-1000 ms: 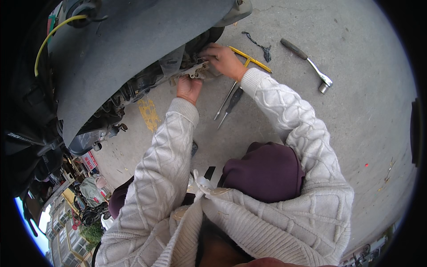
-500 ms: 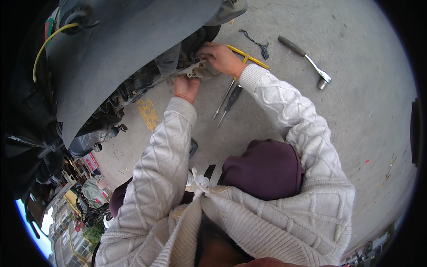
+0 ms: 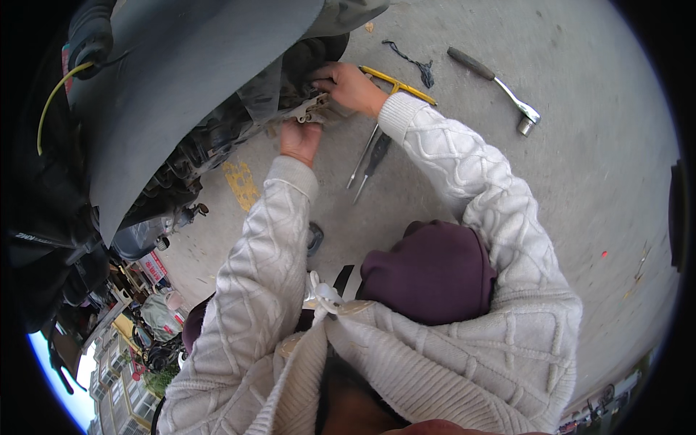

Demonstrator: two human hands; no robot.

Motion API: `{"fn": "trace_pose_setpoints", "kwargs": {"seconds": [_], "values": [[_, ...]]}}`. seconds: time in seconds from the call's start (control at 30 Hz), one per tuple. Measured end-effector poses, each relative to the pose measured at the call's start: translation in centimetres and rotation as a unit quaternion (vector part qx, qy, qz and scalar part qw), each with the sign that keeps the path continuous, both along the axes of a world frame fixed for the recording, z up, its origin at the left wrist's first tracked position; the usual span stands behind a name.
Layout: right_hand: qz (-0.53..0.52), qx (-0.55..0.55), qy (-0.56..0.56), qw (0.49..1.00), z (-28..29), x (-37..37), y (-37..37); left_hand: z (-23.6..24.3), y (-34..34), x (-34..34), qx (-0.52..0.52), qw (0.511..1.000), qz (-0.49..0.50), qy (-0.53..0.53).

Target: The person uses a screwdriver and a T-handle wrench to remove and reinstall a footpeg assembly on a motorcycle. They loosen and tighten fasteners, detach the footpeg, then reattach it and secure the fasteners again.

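Both hands work at the low edge of a scooter or motorbike, under its large dark grey body panel. My left hand reaches up beneath a small pale metal bracket-like part, its fingers hidden behind it. My right hand comes in from the right, just above that part. Its fingers are bent, with thumb and forefinger close together at the dark underside; whatever is between them is too small to make out. A yellow T-handle wrench lies on the ground beside my right wrist.
A dark-handled screwdriver lies by the wrench's shaft. Farther right is a ratchet with a socket, near a crumpled black strip. My purple-covered knee is below my right arm. A yellow cable hangs at upper left.
The view has shifted slightly, so the scene sits a little farther left and up. My right hand's fingers have moved slightly at the part; my left hand stays beneath it.
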State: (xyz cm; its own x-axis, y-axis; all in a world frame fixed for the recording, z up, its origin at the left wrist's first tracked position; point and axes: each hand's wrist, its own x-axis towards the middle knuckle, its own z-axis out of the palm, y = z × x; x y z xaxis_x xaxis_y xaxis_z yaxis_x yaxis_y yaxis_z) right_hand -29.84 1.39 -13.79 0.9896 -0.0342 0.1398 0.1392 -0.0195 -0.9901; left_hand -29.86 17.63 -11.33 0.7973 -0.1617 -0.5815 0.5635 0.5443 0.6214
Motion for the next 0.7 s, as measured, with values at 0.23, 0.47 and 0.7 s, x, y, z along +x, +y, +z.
{"fn": "trace_pose_setpoints", "kwargs": {"seconds": [0.23, 0.47, 0.7], "values": [[-0.021, -0.01, 0.011, 1.0, 0.0, 0.2, 0.2, -0.2, 0.6, 0.8, -0.027, 0.999, -0.019, 0.018], [-0.014, -0.024, 0.001, 1.0, 0.1, 0.2, -0.1, 0.0, 0.5, 1.0, -0.035, 0.999, -0.034, 0.017], [-0.013, -0.038, -0.045, 0.998, 0.4, 0.2, -0.1, 0.0, 0.6, 1.2, -0.037, 0.999, -0.029, 0.012]]}}
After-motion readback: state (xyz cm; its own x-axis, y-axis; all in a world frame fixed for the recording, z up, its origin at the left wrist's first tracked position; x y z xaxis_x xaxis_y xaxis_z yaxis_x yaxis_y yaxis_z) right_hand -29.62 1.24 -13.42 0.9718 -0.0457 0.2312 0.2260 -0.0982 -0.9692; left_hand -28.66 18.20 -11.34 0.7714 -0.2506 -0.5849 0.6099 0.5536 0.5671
